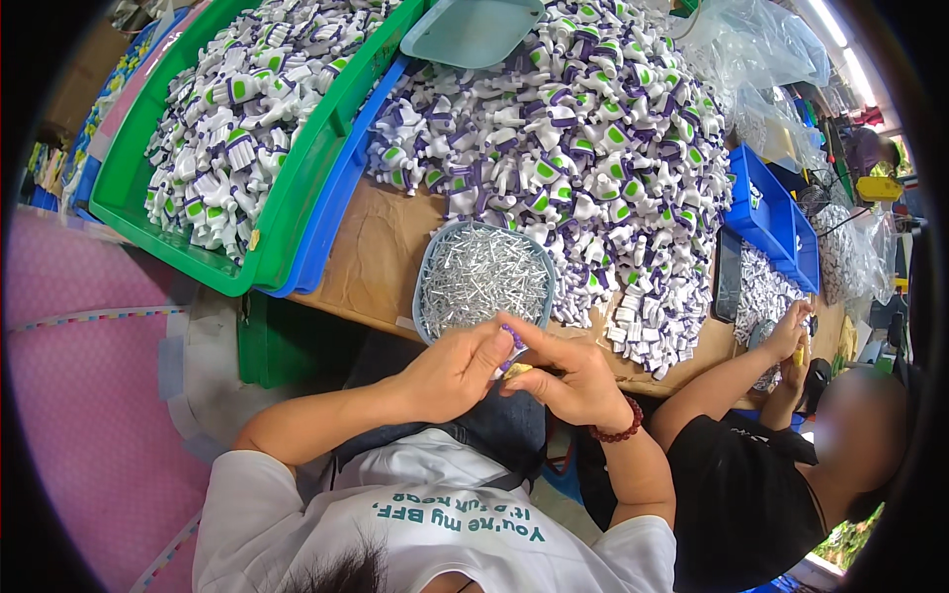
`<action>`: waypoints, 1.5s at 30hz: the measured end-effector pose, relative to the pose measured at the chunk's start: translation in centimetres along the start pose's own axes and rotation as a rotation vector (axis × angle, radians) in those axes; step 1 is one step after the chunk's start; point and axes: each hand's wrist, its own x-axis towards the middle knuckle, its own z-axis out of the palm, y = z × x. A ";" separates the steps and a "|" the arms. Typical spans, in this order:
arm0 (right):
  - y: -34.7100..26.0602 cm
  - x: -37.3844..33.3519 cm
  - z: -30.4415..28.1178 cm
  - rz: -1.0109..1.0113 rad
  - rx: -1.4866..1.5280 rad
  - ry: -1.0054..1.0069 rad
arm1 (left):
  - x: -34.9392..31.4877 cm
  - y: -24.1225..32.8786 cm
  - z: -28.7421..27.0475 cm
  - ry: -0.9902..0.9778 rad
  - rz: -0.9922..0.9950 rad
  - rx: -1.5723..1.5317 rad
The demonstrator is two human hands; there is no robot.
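Note:
My left hand point(460, 371) and my right hand point(571, 378) meet over my lap, just at the near side of a tray of metal pins. Pinched between their fingers is a small purple-and-white plastic toy part point(510, 339), mostly covered by the fingers. A yellowish bit point(515, 371) shows at my right thumb and fingers; its kind is unclear. The grey-blue tray point(424, 314) beyond my hands is full of thin silver pins or screws point(484, 274). Past it spreads a large heap of white, purple and green toy parts point(593, 148).
At left, a green crate point(311, 188) full of similar parts rests in a blue crate point(321, 237). A shallow tray point(470, 35) lies atop the heap. To the right are a blue divided bin point(759, 212) and a co-worker point(761, 494) whose hands work beside white parts.

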 end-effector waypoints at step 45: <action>3.3 -2.0 -1.8 0.138 -0.275 0.435 | 8.1 -1.1 -10.7 0.812 0.530 0.995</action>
